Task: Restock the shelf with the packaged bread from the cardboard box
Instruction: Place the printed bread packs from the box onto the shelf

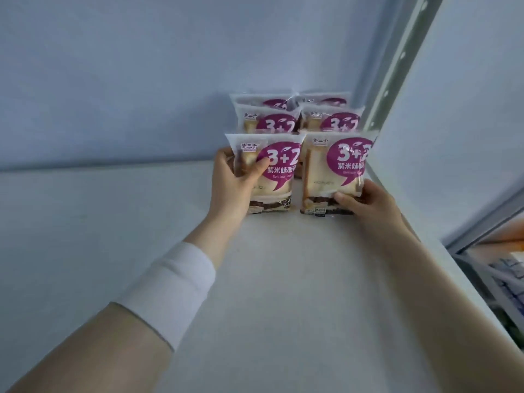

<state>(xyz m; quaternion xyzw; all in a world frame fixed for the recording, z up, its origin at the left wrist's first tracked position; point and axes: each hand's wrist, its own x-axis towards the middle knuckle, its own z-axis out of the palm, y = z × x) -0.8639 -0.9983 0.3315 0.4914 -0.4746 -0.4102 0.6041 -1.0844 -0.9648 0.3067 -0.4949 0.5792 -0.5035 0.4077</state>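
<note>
Several packs of sliced bread with a purple "3+2" label stand upright in two rows on the white shelf (pixel 283 279), against its right end. My left hand (pixel 235 177) grips the left side of the front left bread pack (pixel 279 177), thumb across its face. My right hand (pixel 365 202) holds the lower right corner of the front right bread pack (pixel 334 165). Both front packs rest on the shelf, side by side and nearly touching. Behind them stand the middle left pack (pixel 266 120) and the middle right pack (pixel 331 120), with two more at the back. The cardboard box is out of view.
A pale back wall (pixel 141 80) closes the shelf behind. A slotted metal upright (pixel 397 61) and a white side panel (pixel 453 137) bound it on the right. Bare shelf surface stretches to the left of the packs and in front of them. Lower right shows blurred goods (pixel 507 273).
</note>
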